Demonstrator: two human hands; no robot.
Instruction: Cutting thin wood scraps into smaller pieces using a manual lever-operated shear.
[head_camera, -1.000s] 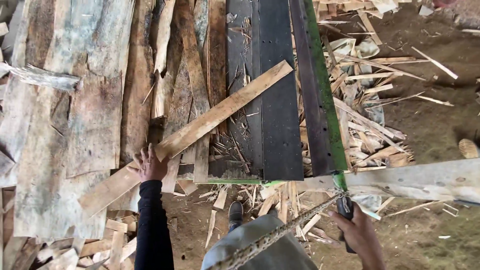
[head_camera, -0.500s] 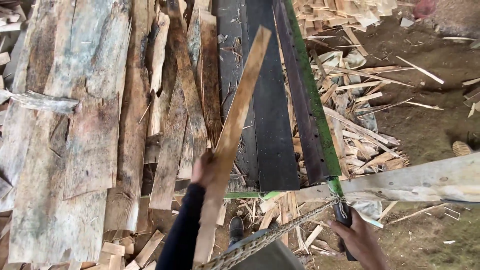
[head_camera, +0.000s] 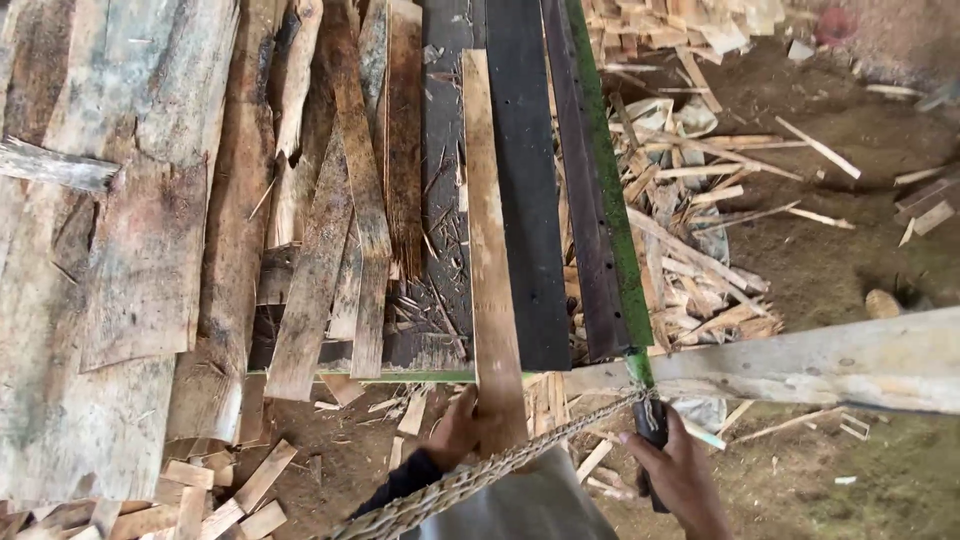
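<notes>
left hand (head_camera: 462, 430) wrapped around the near end of a long pale weathered wooden plank (head_camera: 488, 240), fingers curled on its left edge, gripping firm. plank lying lengthwise along the dark metal machine bed (head_camera: 530, 200), running straight away from the body, far end up near the top of the bed, near end hanging past the bed's front edge. right hand (head_camera: 680, 475) clenched on a black handle (head_camera: 652, 430) at the bottom end of a long green metal bar (head_camera: 610, 200), bar stretching along the right side of the bed. thick braided rope (head_camera: 470, 480) slanting from bottom left up to the handle, tied off there. pale rough timber beam (head_camera: 820, 360) crossing to the right, just beyond the right hand. left of the plank, a heap of rough grey-brown bark slabs (head_camera: 150, 250) stacked lengthwise, some overlapping, a few narrow strips (head_camera: 340, 230) leaning against the bed. splintered offcuts and wood scraps (head_camera: 690, 270) piled on the brown dirt ground (head_camera: 850, 260) to the right of the bar. short chopped wood pieces (head_camera: 220, 490) scattered bottom left.
</notes>
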